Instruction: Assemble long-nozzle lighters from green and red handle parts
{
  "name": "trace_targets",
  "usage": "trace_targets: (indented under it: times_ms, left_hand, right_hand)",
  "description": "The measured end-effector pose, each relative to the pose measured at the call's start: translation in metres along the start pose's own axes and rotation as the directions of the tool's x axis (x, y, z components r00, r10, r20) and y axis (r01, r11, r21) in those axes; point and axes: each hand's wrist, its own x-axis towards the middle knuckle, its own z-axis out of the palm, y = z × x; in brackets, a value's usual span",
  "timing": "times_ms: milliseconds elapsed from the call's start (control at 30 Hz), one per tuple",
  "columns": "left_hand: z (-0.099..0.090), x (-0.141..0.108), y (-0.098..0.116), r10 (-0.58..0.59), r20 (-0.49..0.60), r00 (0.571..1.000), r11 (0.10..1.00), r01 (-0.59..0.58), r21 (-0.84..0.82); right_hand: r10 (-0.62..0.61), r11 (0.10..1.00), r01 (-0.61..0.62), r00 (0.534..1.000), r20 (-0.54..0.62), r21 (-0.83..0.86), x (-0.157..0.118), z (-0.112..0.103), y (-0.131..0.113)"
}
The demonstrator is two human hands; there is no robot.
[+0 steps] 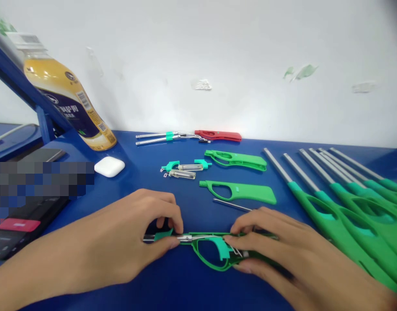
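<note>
Two bare hands work on an open green lighter half-shell [218,268] at the near middle of the blue table [172,289].
The left hand [133,237], at the shell's nine o'clock, has thumb and forefinger nearly closed in a pinch on the metal tube [184,238]; the right hand [276,250], at three, has thumb and fingertips slightly apart, gripping the handle end beside the teal trigger [222,248]. With the shell as clock centre, a thin metal rod [232,204] and two green shells, near [255,193] and far [247,160], lie between twelve and one, a red shell [224,135] at twelve, clear cartridges [183,173] at eleven, a white case [109,166] and tilted drink bottle [69,103] at ten, and long-tubed green lighters [331,233] from two to three.
</note>
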Motion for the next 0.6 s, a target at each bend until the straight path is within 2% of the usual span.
trace_targets:
  times_ms: [67, 133, 300, 433, 600]
  left_hand:
    - [0.001, 0.0, -0.001, -0.034, 0.007, 0.999, 0.999, 0.034, -0.008]
    - [0.003, -0.001, -0.002, -0.055, 0.0, 0.998, 0.998, 0.055, -0.017]
    - [0.006, -0.002, 0.001, -0.066, -0.02, 0.998, 0.998, 0.065, -0.019]
    - [0.005, -0.001, 0.003, -0.08, -0.035, 0.996, 0.996, 0.079, -0.043]
    - [0.005, 0.0, 0.002, -0.13, -0.024, 0.991, 0.989, 0.128, -0.077]
  right_hand:
    - [0.033, 0.999, -0.034, 0.999, -0.021, -0.043, -0.003, 0.002, 0.001]
    - [0.061, 0.997, -0.06, 0.998, 0.012, -0.051, -0.009, 0.006, 0.003]
    - [0.055, 0.997, -0.053, 0.998, 0.031, -0.053, -0.017, 0.011, 0.005]
    - [0.068, 0.997, -0.068, 0.998, 0.009, -0.046, -0.009, 0.005, 0.002]
    - [-0.013, 1.0, 0.013, 1.0, 0.003, -0.011, 0.01, -0.01, -0.002]
